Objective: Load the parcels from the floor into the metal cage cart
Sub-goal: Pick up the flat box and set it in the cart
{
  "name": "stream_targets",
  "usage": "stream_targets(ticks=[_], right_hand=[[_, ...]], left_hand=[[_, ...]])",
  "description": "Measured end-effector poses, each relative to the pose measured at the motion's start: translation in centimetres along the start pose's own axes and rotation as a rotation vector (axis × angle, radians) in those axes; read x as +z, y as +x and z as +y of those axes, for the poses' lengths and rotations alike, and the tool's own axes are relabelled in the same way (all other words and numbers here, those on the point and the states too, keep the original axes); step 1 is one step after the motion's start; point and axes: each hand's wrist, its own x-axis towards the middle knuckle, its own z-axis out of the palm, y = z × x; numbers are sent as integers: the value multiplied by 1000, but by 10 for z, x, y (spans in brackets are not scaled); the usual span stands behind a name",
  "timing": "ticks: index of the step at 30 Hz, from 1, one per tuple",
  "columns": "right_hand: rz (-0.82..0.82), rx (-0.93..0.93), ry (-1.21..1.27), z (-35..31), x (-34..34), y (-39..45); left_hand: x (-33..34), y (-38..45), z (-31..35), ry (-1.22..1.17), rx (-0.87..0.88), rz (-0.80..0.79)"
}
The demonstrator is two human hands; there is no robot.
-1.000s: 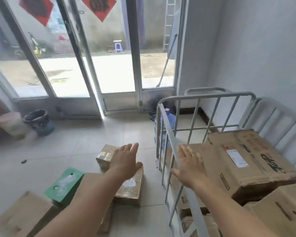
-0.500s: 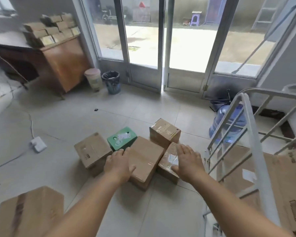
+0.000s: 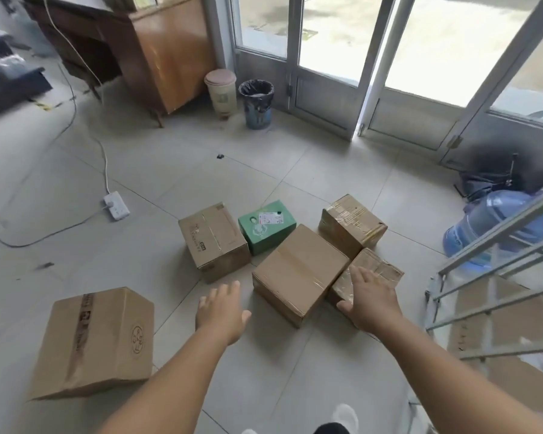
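Note:
Several parcels lie on the tiled floor: a plain brown box [image 3: 298,270] in the middle, a green box [image 3: 266,226] behind it, a printed brown box [image 3: 212,239] to its left, a taped box [image 3: 351,223] at the back right and a flat taped parcel [image 3: 376,264] on its right. A larger carton [image 3: 98,339] lies at the near left. My left hand [image 3: 221,311] hovers flat and open just left of the plain box. My right hand [image 3: 369,296] is open above the flat taped parcel. The metal cage cart [image 3: 496,267] stands at the right with cartons inside.
A blue water jug [image 3: 496,223] sits behind the cart's rail. A power strip [image 3: 116,205] with cables lies on the floor at left. Two bins [image 3: 256,103] and a wooden desk [image 3: 163,54] stand by the glass doors.
My view has swung left and down from the cart to the floor parcels. Both hands have spread apart to either side of the plain brown box.

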Motion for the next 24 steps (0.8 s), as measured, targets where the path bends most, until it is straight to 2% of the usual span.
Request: stream_targets(ticks=[6, 15, 24], right_hand=[[-107, -8, 37, 17, 9, 85], [-221, -74, 55, 68, 20, 261], [-331, -65, 59, 93, 94, 394]], left_hand=[[19, 59, 14, -45, -104, -88], [49, 171, 77, -285, -413, -176], [135, 278, 112, -611, -611, -241]])
